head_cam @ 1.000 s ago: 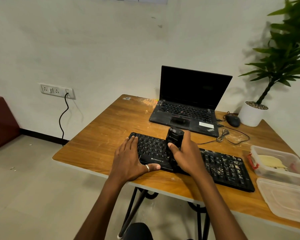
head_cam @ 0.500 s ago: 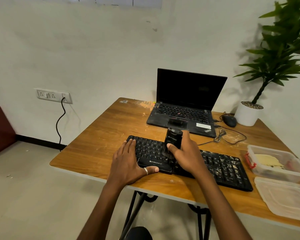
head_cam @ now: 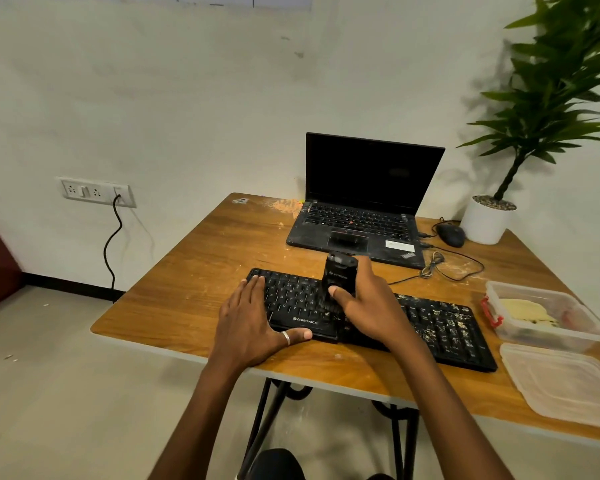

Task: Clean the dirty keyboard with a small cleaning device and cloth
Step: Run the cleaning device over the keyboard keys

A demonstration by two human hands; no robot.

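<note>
A black keyboard [head_cam: 444,327] lies near the table's front edge, its right half strewn with pale crumbs and its left half looking cleaner. My right hand [head_cam: 368,306] grips a small black cleaning device [head_cam: 338,273] held upright, its lower end on the keys near the keyboard's middle. My left hand [head_cam: 250,317] rests flat on the keyboard's left end, fingers straight, thumb along the front edge. No cloth is in view.
Behind the keyboard stands an open black laptop [head_cam: 361,216]. A mouse [head_cam: 450,234] with its cable and a white potted plant [head_cam: 485,220] sit at the back right. On the right are a clear container [head_cam: 544,317] and its lid [head_cam: 565,382]. The wooden table [head_cam: 187,289] bears dusty smudges.
Both hands and the device keep nearly the same place on the keyboard. The head camera has shifted slightly, so the scene sits a little lower and further left.
</note>
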